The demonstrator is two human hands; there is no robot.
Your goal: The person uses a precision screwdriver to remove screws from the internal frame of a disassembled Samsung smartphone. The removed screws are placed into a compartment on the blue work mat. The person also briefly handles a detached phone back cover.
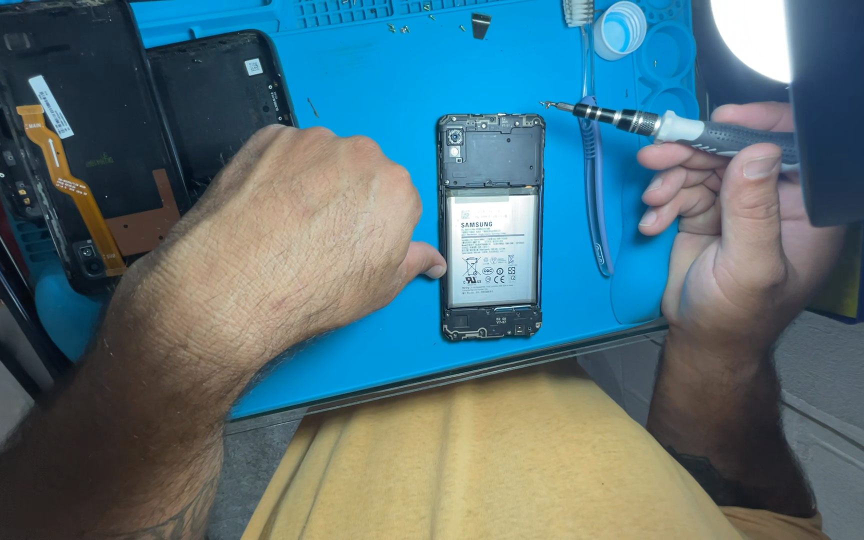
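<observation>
Two hands | left hand [302, 235] curled, fingertip steadying opened phone [491, 228]; right hand [727, 225] clasping screwdriver [652, 125]

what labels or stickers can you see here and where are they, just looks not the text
Battery label: pale grey rectangle with dark print, inside the opened phone at mat centre.
White sticker: narrow slanted strip, on the black panel top left.
Small white sticker: squarish, top of the black back cover.

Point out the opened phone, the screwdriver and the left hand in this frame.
opened phone [491, 262], head view, on its white battery.
screwdriver [620, 119], head view, on the metal shaft near the bit.
left hand [302, 235], head view, on the back of the hand.
</observation>
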